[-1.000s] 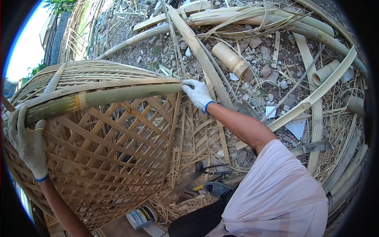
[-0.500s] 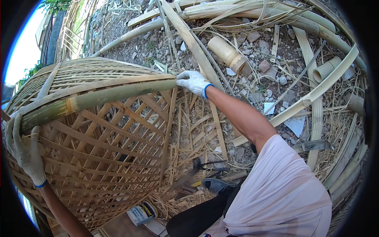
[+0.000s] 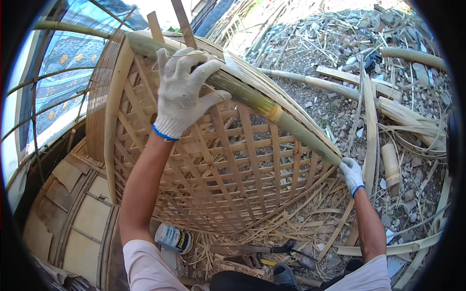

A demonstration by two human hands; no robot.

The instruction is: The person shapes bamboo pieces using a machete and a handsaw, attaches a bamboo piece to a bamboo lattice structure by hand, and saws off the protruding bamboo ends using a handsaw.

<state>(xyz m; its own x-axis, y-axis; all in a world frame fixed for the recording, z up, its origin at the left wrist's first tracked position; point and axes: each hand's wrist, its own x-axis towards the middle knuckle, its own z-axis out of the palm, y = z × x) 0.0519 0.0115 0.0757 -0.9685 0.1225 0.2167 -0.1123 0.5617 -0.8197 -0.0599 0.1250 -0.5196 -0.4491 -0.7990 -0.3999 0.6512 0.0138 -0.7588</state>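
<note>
A large curved lattice of woven bamboo strips (image 3: pixel 262 167) stands in front of me, edged along its top by a green split-bamboo rim (image 3: pixel 240 91). My left hand (image 3: pixel 180 94), in a white knit glove with a blue cuff, is closed over the upper left part of this rim. Its spread fingers bend across the top, and the thumb lies on the lattice side. At the rim's lower right end, my gloved right hand (image 3: pixel 350 175) grips the tip; its fingertips are partly hidden. Two upright strips (image 3: pixel 183 23) stick up behind my left hand.
A white-and-dark tub (image 3: pixel 174 238) stands below the lattice. Near my feet lie a dark-bladed tool (image 3: pixel 262 249) and bamboo shavings (image 3: pixel 228 264). Rubble, bamboo poles (image 3: pixel 315 83) and a cut bamboo piece (image 3: pixel 391 167) cover the right side. Patterned blue cloth (image 3: pixel 73 63) hangs at the left.
My view has swung left, bringing the cloth and the lattice's left end into sight. My left hand now lies over the rim from above; my right hand stays at the rim's right end.
</note>
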